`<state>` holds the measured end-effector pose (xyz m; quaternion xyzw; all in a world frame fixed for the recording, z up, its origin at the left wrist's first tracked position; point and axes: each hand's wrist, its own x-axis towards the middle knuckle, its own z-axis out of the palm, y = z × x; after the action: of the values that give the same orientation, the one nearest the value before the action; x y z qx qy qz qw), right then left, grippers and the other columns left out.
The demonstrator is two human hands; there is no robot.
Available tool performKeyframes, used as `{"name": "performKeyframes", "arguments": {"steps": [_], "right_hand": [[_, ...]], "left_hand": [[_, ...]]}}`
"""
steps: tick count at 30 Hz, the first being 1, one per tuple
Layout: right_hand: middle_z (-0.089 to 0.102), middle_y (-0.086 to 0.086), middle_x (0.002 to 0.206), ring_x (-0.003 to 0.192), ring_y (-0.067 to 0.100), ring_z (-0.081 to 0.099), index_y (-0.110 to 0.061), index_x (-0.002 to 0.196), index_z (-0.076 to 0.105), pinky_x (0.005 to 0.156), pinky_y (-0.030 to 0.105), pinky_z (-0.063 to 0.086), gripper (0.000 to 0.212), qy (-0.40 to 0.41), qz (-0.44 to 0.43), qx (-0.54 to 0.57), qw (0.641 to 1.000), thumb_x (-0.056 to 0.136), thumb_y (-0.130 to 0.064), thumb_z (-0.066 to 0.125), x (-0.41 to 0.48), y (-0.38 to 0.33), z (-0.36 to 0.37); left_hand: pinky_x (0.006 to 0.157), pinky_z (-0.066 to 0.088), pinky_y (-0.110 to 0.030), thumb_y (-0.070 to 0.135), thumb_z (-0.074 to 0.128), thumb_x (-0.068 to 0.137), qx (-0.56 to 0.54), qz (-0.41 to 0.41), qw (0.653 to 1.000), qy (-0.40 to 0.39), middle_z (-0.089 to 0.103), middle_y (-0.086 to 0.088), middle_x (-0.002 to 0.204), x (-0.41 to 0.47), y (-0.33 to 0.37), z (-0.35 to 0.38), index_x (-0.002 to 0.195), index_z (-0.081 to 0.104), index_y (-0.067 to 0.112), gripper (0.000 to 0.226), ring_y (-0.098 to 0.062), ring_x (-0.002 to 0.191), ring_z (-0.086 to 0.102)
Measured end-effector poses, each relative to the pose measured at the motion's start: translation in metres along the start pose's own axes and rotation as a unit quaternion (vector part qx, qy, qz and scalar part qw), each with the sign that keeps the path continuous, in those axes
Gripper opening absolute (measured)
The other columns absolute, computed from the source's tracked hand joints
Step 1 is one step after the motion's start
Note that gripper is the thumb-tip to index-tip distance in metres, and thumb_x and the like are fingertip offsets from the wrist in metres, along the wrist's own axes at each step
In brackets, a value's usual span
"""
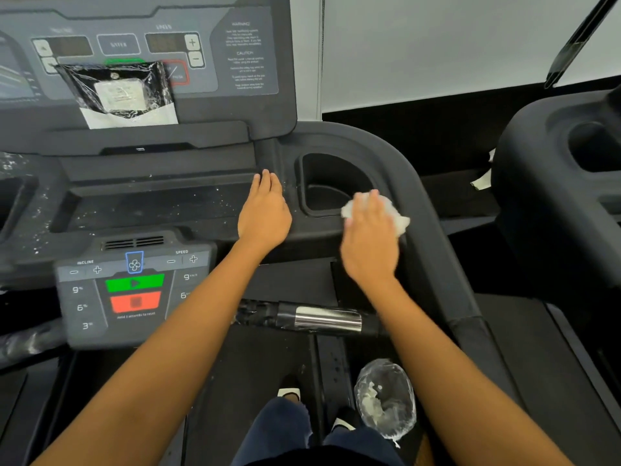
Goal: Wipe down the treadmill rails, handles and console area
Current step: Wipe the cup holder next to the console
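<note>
Two treadmills fill my view: the one I stand on, and a second treadmill (pixel 551 183) to my right, well apart across a dark gap. Mine has a tall console (pixel 215 105) rising at the upper left, its buttons blurred, with a crinkled plastic packet (pixel 117 90) stuck over the middle of the panel. Below the console runs a dark tray (pixel 158 203) speckled with white flecks. To the right of the tray the black rail (pixel 416 196) curves around a deep cup holder (pixel 327 186) and sweeps down toward me on my right side. Nearer me, at the left, sits a smaller control panel (pixel 134 290) with a green button above a red one and incline and speed markings on either side. Between my forearms a handle (pixel 319 319) with a shiny metal sleeve, wrapped in clear film, lies crosswise. Down by my feet, on the right, a clear plastic bag (pixel 384 398) holds crumpled white scraps.

My left hand (pixel 265 213) lies flat and open, fingers together, resting on the surface between the tray and the cup holder, holding nothing. My right hand (pixel 369 237) presses down on a white wipe (pixel 400 220), palm over it, fingers spread loosely; the wipe lies on the rail at the near right edge of the cup holder. This hand is slightly blurred.
</note>
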<state>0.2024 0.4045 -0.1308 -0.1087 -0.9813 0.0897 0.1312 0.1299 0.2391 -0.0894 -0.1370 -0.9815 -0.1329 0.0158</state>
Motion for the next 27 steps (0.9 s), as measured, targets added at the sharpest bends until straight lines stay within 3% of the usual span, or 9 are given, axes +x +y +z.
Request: {"name": "performKeyframes", "arguments": {"steps": [2,5,9,12,14,17,20,23,27], "right_hand": [[0.023,0.019,0.156,0.144,0.033,0.022,-0.008,0.150,0.026,0.117,0.044,0.022,0.052,-0.011,0.075,0.008,0.997,0.102,-0.028,0.032,0.000,0.002,-0.004],[0.022,0.019,0.157,0.145,0.035,0.020,-0.007,0.150,0.025,0.115,0.045,0.021,0.054,-0.031,-0.035,0.018,0.999,0.101,-0.028,0.034,-0.009,-0.048,0.001],[0.018,0.014,0.160,0.149,0.026,0.010,-0.004,0.151,0.019,0.119,0.042,0.011,0.053,-0.124,-0.139,0.035,0.982,0.104,-0.027,0.025,0.014,-0.084,0.003],[0.021,0.010,0.159,0.149,0.020,0.009,-0.003,0.151,0.019,0.118,0.046,0.014,0.054,-0.157,-0.162,0.031,0.974,0.104,-0.030,0.023,0.068,-0.085,0.008],[0.017,0.010,0.160,0.149,0.020,0.006,-0.001,0.152,0.015,0.117,0.049,0.013,0.058,-0.190,-0.146,0.025,0.971,0.104,-0.034,0.021,0.108,-0.093,0.015],[0.011,0.011,0.161,0.149,0.022,0.001,0.000,0.152,0.009,0.117,0.051,0.005,0.067,-0.224,-0.090,0.034,0.970,0.102,-0.044,0.016,0.144,-0.111,0.024],[0.011,0.016,0.160,0.149,0.025,0.003,0.003,0.152,0.005,0.118,0.048,0.001,0.069,-0.205,-0.060,0.061,0.975,0.103,-0.045,0.017,0.125,-0.120,0.022],[0.014,0.023,0.158,0.149,0.030,0.007,0.004,0.151,0.009,0.119,0.045,0.002,0.067,-0.161,-0.082,0.079,0.980,0.104,-0.042,0.021,0.058,-0.121,0.004],[-0.001,0.028,0.158,0.148,0.035,0.002,0.000,0.152,0.005,0.120,0.044,0.006,0.067,-0.194,-0.140,0.058,0.969,0.103,-0.043,0.022,0.018,-0.117,-0.006]], "left_hand": [[0.120,0.009,-0.031,0.010,0.030,0.103,-0.082,-0.012,0.997,0.004,0.015,-0.015,0.159,0.002,-0.004,0.002,0.149,0.020,-0.002,0.049,-0.025,0.148,0.008],[0.117,0.017,-0.028,0.007,0.033,0.101,-0.253,-0.074,0.964,0.039,0.031,-0.010,0.155,0.004,-0.007,-0.005,0.143,0.038,0.002,0.042,-0.022,0.145,0.022],[0.110,0.027,-0.022,0.019,0.041,0.101,-0.435,-0.164,0.884,0.032,0.050,-0.002,0.143,0.010,-0.014,-0.018,0.136,0.052,0.011,0.039,-0.013,0.134,0.042],[0.109,0.038,-0.035,0.034,0.049,0.095,-0.521,-0.204,0.828,0.023,0.063,-0.006,0.127,0.014,-0.021,-0.021,0.123,0.064,0.011,0.039,-0.017,0.121,0.055],[0.100,0.043,-0.030,0.036,0.045,0.097,-0.536,-0.203,0.819,0.022,0.067,-0.001,0.116,0.013,-0.022,-0.023,0.117,0.066,0.013,0.037,-0.012,0.110,0.060],[0.094,0.037,-0.019,0.036,0.032,0.103,-0.536,-0.182,0.824,0.014,0.060,0.013,0.114,0.011,-0.023,-0.026,0.127,0.060,0.017,0.042,0.004,0.105,0.053],[0.110,0.033,-0.028,0.039,0.025,0.104,-0.547,-0.199,0.813,0.020,0.056,0.000,0.135,0.010,-0.027,-0.026,0.132,0.056,0.012,0.050,-0.009,0.125,0.049],[0.112,0.033,-0.032,0.039,0.026,0.104,-0.573,-0.221,0.788,0.031,0.048,-0.007,0.144,0.008,-0.031,-0.027,0.139,0.046,0.008,0.051,-0.014,0.131,0.045],[0.113,0.032,-0.034,0.042,0.026,0.103,-0.549,-0.212,0.808,-0.011,0.048,-0.005,0.143,0.010,-0.037,-0.027,0.139,0.046,0.011,0.051,-0.013,0.131,0.044]]}}
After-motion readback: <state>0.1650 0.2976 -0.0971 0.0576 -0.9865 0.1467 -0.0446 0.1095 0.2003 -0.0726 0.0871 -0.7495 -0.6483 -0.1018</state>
